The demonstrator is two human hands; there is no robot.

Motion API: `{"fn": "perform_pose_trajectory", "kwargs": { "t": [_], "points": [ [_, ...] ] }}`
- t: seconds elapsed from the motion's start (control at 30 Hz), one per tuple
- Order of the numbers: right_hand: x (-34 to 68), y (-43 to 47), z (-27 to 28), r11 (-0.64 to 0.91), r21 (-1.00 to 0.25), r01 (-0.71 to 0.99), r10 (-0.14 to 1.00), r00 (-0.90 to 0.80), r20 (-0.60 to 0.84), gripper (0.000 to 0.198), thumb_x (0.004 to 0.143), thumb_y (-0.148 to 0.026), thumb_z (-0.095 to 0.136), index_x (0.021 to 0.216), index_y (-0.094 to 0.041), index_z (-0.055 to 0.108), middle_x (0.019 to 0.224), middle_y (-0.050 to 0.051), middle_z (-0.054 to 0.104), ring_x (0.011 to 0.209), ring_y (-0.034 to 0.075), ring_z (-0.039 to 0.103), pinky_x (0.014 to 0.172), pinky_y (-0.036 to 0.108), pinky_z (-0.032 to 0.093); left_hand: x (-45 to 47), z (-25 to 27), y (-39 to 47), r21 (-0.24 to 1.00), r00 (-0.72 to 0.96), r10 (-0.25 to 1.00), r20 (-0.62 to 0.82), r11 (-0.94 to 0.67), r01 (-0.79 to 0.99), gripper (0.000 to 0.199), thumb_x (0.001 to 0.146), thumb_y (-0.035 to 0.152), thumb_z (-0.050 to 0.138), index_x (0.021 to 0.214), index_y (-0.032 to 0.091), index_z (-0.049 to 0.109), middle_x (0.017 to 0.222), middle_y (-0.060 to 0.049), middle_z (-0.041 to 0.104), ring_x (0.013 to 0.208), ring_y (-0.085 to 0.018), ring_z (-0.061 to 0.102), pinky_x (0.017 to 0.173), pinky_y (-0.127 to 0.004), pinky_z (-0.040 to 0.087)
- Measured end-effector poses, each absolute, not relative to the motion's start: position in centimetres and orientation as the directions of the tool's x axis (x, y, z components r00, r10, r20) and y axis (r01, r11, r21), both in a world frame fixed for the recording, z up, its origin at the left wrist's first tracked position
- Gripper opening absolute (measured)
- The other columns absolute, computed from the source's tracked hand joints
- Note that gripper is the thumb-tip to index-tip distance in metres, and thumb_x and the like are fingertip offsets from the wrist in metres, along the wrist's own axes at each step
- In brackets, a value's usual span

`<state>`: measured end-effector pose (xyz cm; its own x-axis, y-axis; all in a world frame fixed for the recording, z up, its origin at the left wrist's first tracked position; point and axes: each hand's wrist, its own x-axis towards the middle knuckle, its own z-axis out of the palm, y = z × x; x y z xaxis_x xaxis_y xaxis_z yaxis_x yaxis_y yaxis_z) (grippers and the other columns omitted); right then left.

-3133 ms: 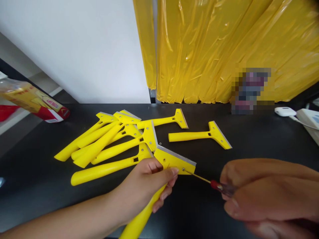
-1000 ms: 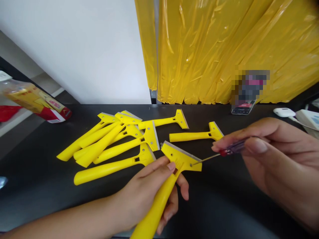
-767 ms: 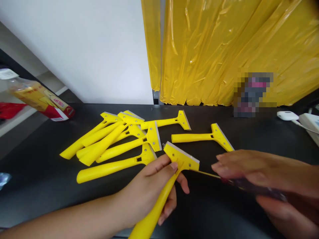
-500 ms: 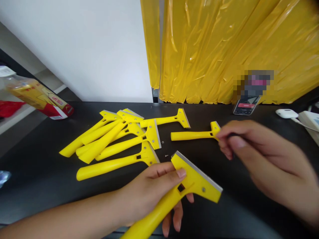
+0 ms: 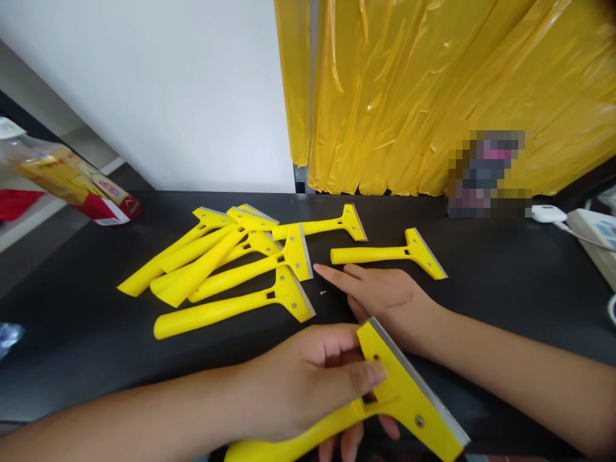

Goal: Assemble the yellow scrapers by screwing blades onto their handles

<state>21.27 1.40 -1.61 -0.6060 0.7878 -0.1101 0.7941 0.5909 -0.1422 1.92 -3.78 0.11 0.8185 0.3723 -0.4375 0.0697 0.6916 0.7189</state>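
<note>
My left hand (image 5: 312, 385) grips a yellow scraper (image 5: 404, 391), its thumb pressed on the head beside an open screw hole. A screw sits in the other hole, and a metal blade edge runs along the head. Beyond it, my right hand (image 5: 385, 295) reaches over the table with the index finger stretched out. That fingertip touches or nearly touches the table by the blade of another scraper (image 5: 293, 253); the thumb is hidden. Just below the finger lies a small screw (image 5: 323, 292). Several more yellow scrapers (image 5: 192, 256) lie in a loose pile to the left.
One scraper (image 5: 375, 255) lies behind my right hand, another (image 5: 349, 221) further back. A drink bottle (image 5: 91, 183) stands at the left. Towards the right are a blurred phone (image 5: 474, 176), a white case (image 5: 548, 213) and a cable. Yellow plastic sheeting (image 5: 409, 96) hangs behind the black table (image 5: 86, 359).
My right hand has moved left and down from the right-hand scraper, its pinch opened to a stretched index finger. The held scraper has shifted right and slightly down, uncovering a screw hole.
</note>
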Motion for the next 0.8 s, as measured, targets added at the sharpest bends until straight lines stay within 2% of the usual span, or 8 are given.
{"fn": "perform_pose_trajectory", "kwargs": {
  "t": [0.2,0.27,0.37,0.5,0.8],
  "points": [
    [21.3,1.5,-1.3,0.598,-0.11,0.794,0.782,-0.608,-0.138,0.077,0.092,-0.019,0.052,0.166,-0.029,0.035,0.115,0.008,0.071,0.073,0.022,0.07,0.057,0.032,0.039,2.0,0.2,-3.5,0.721,0.805,0.402,-0.437,0.691,0.047,0.031,0.101,0.05,0.064,0.107,0.021,0.056,0.093,-0.006,0.076,0.046,-0.005,0.058,0.039,-0.012,0.043],
    [21.3,1.5,-1.0,0.598,-0.107,0.795,0.78,-0.607,-0.151,0.079,0.093,-0.021,0.053,0.168,-0.027,0.03,0.114,0.008,0.071,0.073,0.022,0.069,0.057,0.031,0.039,2.0,0.2,-3.6,0.721,0.798,0.414,-0.438,0.692,0.037,0.03,0.101,0.049,0.064,0.108,0.021,0.057,0.092,-0.006,0.077,0.045,-0.006,0.058,0.038,-0.012,0.042],
    [21.2,1.6,-0.7,0.605,-0.094,0.791,0.774,-0.612,-0.165,0.086,0.093,-0.023,0.054,0.171,-0.028,0.018,0.109,0.008,0.072,0.071,0.021,0.067,0.055,0.03,0.036,2.2,0.1,-3.7,0.724,0.787,0.424,-0.447,0.688,0.041,0.033,0.099,0.051,0.066,0.109,0.02,0.058,0.092,-0.007,0.078,0.048,-0.007,0.06,0.041,-0.014,0.048],
    [21.1,2.1,-1.1,0.627,-0.069,0.776,0.759,-0.629,-0.172,0.086,0.093,-0.025,0.054,0.171,-0.034,0.018,0.108,0.007,0.071,0.071,0.02,0.067,0.053,0.029,0.031,2.2,0.0,-3.7,0.737,0.787,0.426,-0.446,0.673,0.054,0.037,0.098,0.054,0.068,0.11,0.02,0.058,0.092,-0.007,0.078,0.05,-0.007,0.061,0.043,-0.014,0.049],
    [20.4,3.2,-2.3,0.631,-0.032,0.775,0.76,-0.626,-0.175,0.089,0.092,-0.029,0.056,0.171,-0.038,0.014,0.099,0.005,0.073,0.067,0.021,0.068,0.052,0.028,0.034,2.3,-0.5,-3.5,0.76,0.792,0.425,-0.439,0.646,0.074,0.041,0.097,0.056,0.069,0.112,0.019,0.06,0.094,-0.007,0.078,0.051,-0.008,0.063,0.043,-0.015,0.051]
  ]
}}
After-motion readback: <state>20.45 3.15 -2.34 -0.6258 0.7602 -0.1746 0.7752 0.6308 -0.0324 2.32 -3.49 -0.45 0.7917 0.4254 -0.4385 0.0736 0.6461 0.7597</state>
